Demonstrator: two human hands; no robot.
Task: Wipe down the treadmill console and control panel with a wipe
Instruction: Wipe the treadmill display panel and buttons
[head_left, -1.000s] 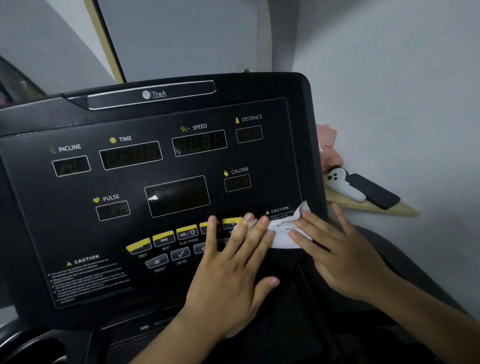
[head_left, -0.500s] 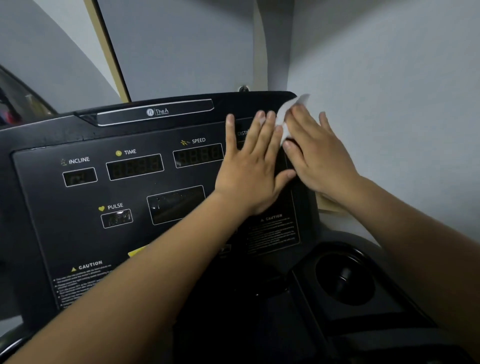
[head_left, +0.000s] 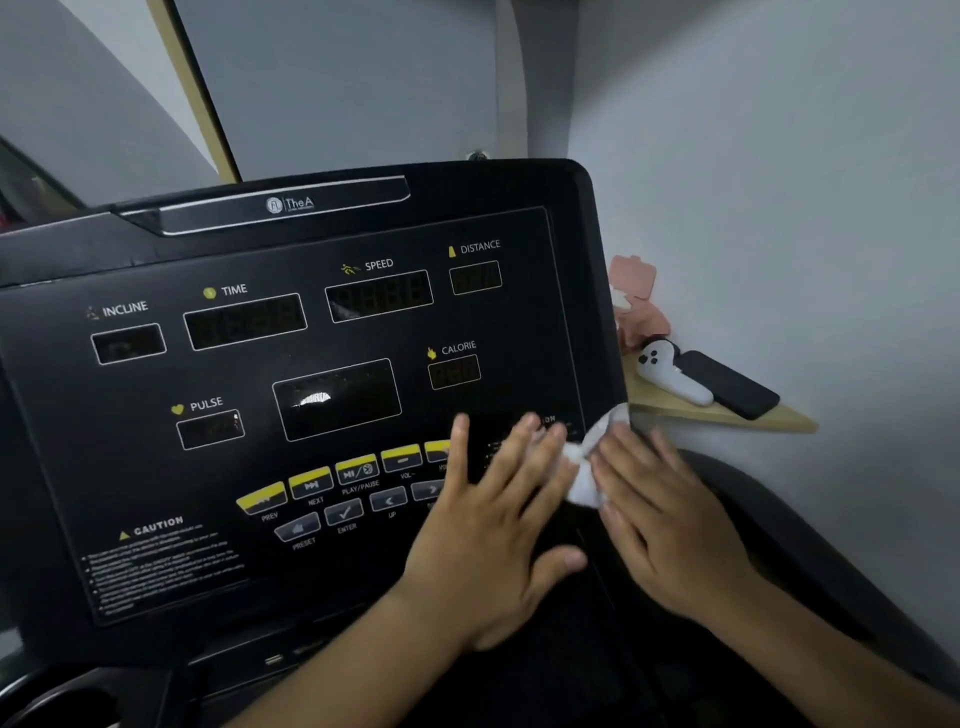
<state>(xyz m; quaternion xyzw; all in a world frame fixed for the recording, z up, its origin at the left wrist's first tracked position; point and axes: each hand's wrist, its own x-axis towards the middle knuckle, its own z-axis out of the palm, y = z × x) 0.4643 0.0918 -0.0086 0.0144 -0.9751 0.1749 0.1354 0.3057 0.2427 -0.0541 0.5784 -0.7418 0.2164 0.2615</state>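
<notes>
The black treadmill console (head_left: 311, 374) fills the view, with labelled displays and a row of yellow buttons (head_left: 311, 480) low on its panel. A white wipe (head_left: 584, 467) lies crumpled against the panel's lower right corner. My left hand (head_left: 493, 519) is flat with fingers spread, its fingertips pressing the wipe's left part. On the wipe's right part lies my right hand (head_left: 660, 514), also flat, at the console's right edge. Most of the wipe is hidden under the two hands.
A wooden shelf (head_left: 727, 415) juts from the grey wall right of the console. It carries a white controller (head_left: 670, 374), a black phone (head_left: 727, 382) and a pink wipe pack (head_left: 631, 296). A cup holder (head_left: 57, 701) shows at the bottom left.
Both hands slid the wipe up the console's right side to the top corner, then back down to the lower right corner. The view tilted up and back.
</notes>
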